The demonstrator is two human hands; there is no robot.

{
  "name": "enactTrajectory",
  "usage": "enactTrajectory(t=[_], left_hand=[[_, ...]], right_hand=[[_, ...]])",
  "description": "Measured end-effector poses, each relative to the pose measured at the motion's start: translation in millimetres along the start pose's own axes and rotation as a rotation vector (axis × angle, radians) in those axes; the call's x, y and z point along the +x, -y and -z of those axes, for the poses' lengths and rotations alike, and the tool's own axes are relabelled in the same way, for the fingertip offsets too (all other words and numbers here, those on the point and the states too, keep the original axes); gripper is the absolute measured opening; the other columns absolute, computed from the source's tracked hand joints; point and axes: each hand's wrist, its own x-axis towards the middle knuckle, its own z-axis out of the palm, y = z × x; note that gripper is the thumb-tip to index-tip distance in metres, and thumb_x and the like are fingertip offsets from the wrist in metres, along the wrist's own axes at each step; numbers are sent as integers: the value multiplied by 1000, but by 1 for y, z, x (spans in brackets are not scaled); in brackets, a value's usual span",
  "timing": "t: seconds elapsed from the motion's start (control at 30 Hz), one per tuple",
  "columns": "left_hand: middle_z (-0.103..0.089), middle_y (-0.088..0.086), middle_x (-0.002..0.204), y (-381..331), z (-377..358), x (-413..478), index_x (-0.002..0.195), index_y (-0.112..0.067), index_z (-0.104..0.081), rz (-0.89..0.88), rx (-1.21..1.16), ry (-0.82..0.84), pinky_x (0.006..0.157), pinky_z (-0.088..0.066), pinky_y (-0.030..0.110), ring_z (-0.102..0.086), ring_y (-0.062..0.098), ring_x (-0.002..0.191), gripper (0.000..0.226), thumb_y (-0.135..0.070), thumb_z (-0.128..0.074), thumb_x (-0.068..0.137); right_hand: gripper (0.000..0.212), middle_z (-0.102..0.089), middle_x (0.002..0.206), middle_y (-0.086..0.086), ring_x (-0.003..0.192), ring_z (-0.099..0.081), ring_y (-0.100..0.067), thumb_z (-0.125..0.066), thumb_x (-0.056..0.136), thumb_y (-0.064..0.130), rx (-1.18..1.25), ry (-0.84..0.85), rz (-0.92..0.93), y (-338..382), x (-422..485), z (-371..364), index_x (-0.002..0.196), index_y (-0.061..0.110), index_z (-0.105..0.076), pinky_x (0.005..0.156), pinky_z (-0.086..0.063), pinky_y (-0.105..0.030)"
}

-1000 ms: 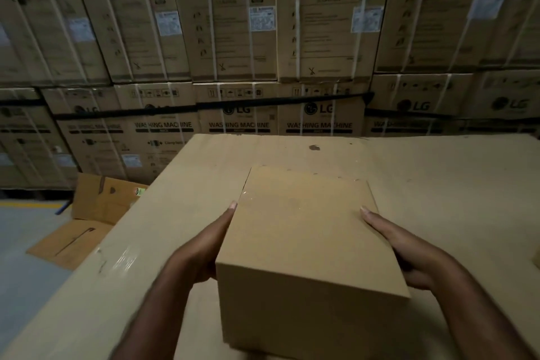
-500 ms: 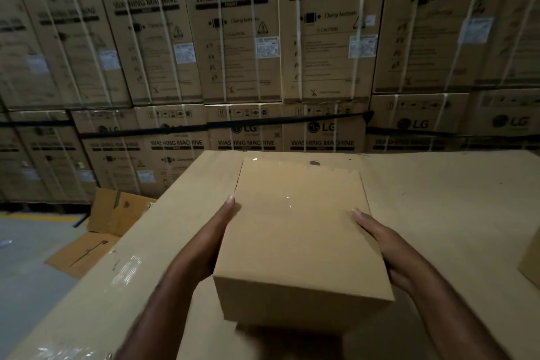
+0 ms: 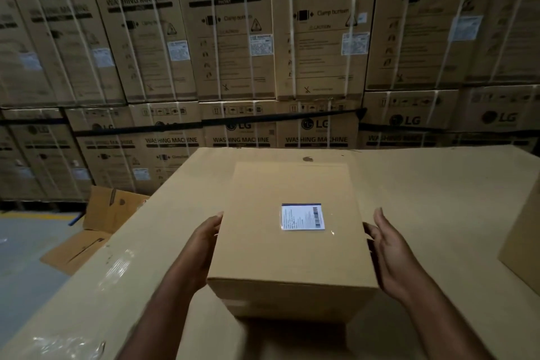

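Both my left hand (image 3: pixel 209 238) and right hand (image 3: pixel 388 254) are squeezing the box (image 3: pixel 280 260) flat-fingered, uncurled, risking it slipping onto the table (image 3: pixel 438 199).

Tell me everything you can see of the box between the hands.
The box is plain brown cardboard, closed, its long side running away from the person. A white label with a barcode sits on top. The left hand presses its left side with straight fingers; the right hand touches its right side. Below is a cardboard surface.
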Motion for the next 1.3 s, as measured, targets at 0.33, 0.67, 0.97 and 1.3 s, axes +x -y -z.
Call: enactTrajectory(t=[0.33,0.67,0.97,1.3], left_hand=[[-74,13,108,-19,-24,-6,108,-21,-68,72,432,-54,100,-51,47,-68,35,105,39,-54,-50,99],[-55,3,145,-41,-56,-3,144,-19,-51,-405,1147,-164,98,-43,31,-53,21,128,47,-23,-57,98],[-50,-7,144,-22,-79,15,134,-24,-58,-596,1353,39,116,-24,43,-39,12,137,35,-32,-40,105],[-63,-9,116,-27,-96,25,113,-28,-67,-622,1375,5,104,-38,52,-55,17,111,24,-33,-48,100]], right_hand=[[42,-77,105,-7,103,-71,-29,-53,97,48,-434,4,-26,17,-15,-6,114,14,-72,101,-47,-47],[38,-70,121,-1,108,-64,-21,-61,92,40,-1231,-388,451,55,-22,-36,126,23,-65,90,-51,-34],[33,-62,121,8,113,-49,-19,-44,97,22,-1506,-179,590,28,14,-70,121,29,-66,95,-41,-36],[29,-59,116,8,108,-48,-17,-41,98,27,-1561,-180,625,26,17,-68,117,30,-64,93,-41,-39]])
